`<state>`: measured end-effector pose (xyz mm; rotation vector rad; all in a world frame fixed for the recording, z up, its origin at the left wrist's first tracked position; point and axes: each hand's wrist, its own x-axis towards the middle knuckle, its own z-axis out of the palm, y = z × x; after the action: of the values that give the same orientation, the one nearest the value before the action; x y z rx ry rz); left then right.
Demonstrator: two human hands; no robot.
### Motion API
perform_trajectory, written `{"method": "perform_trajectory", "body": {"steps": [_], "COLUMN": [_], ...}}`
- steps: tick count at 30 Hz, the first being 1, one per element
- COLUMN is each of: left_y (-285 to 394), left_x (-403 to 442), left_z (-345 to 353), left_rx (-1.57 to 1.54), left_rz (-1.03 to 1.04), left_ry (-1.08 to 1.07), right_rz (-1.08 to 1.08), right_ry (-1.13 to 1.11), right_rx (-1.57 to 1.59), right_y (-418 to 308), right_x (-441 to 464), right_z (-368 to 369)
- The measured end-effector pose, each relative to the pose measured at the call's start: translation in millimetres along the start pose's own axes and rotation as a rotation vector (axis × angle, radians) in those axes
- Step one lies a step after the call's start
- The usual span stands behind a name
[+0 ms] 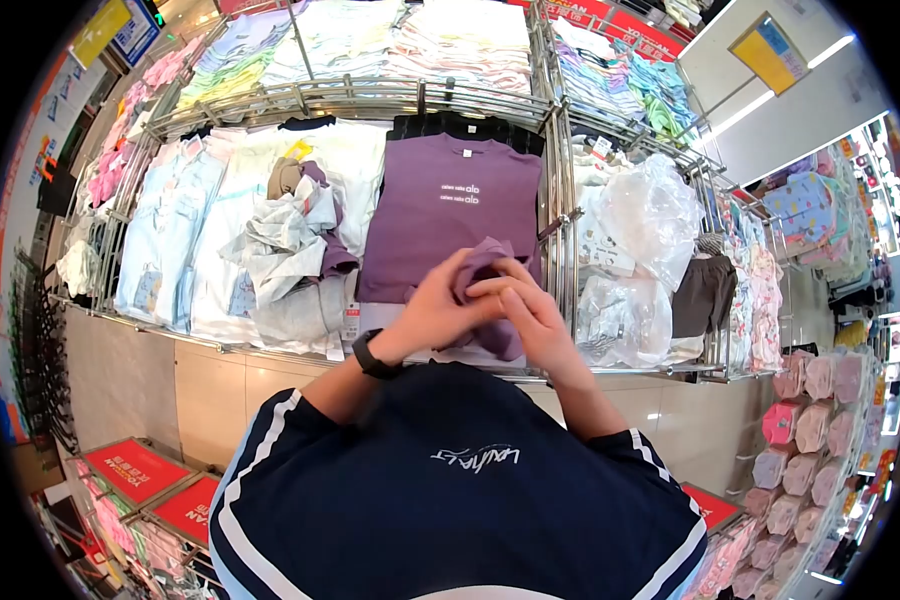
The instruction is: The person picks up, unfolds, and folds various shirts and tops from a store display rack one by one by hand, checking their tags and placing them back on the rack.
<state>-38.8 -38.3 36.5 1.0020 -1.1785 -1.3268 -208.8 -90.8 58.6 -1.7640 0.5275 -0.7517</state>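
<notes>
Both hands meet over a bunched purple garment [492, 256] at the front edge of the display rack. My left hand [438, 308], with a dark band on its wrist, curls round the cloth from the left. From the right, my right hand [532, 318] closes on the same cloth, its fingers touching the left ones. Folds hide what kind of garment it is. Just behind lies a flat purple sweatshirt [440, 235] with small white lettering on its chest. Grey and purple crumpled clothes [295, 230] are heaped to the left of it.
Metal rails [557, 180] divide the rack. White shirts [360, 150] and light blue denim clothes [165, 225] lie on the left. Clear plastic bags [650, 215] and dark shorts [705, 295] are on the right. Folded stacks [460, 45] fill the upper shelf.
</notes>
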Motion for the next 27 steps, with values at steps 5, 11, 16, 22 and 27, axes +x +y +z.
{"method": "perform_trajectory", "body": {"steps": [5, 11, 16, 22, 27], "left_y": [2, 34, 51, 49, 16], "left_x": [5, 6, 8, 14, 18], "left_z": [-27, -29, -46, -69, -67], "left_rx": [0.343, 0.263, 0.524, 0.871, 0.731], "left_rz": [0.144, 0.381, 0.347, 0.553, 0.437], "left_ry": [-0.088, -0.323, -0.090, 0.326, 0.616], "right_rz": [0.008, 0.015, 0.110, -0.140, -0.130], "right_ry": [-0.065, 0.101, 0.133, 0.463, 0.603], "right_rx": [0.043, -0.417, -0.171, -0.718, -0.654], "right_y": [17, 53, 64, 5, -15], "right_x": [-17, -10, -4, 4, 4], "right_z": [-23, -8, -18, -55, -31]}}
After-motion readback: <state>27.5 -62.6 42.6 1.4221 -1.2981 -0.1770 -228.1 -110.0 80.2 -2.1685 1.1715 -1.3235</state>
